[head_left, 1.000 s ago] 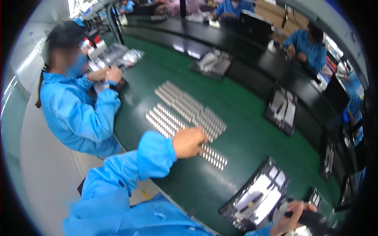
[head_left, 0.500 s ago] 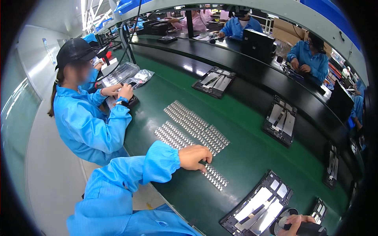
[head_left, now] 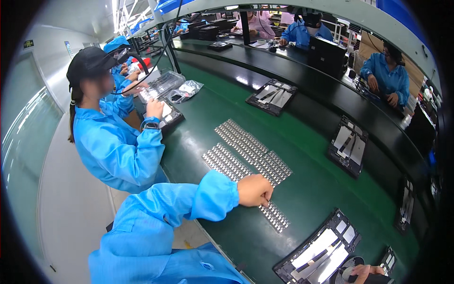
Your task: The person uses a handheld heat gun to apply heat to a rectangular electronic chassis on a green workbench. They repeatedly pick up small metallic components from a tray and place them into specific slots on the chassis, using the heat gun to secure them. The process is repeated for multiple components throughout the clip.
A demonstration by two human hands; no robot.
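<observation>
My left hand (head_left: 255, 190), in a blue sleeve, is closed in a pinch at the upper end of a small sheet of silvery parts (head_left: 275, 217); whatever is between its fingertips is hidden. Larger sheets of the same parts (head_left: 253, 150) lie just beyond it, in rows on the green bench. At the lower right edge my right hand (head_left: 363, 273) is partly cut off. Its fingers are curled round something dark that I cannot make out, beside a round grey disc (head_left: 347, 270). An opened tablet-like device (head_left: 321, 248) lies next to that disc.
More opened devices lie along the bench, one at the far side (head_left: 272, 96) and another at the right (head_left: 348, 144). At my left a co-worker (head_left: 118, 137) handles a device near plastic bags (head_left: 187, 90). A raised black ledge (head_left: 293, 71) runs behind the bench.
The whole view has shifted, so the scene sits further right. My left fingers have drawn closer together at the sheet's end. The co-worker's hands have moved apart over the device.
</observation>
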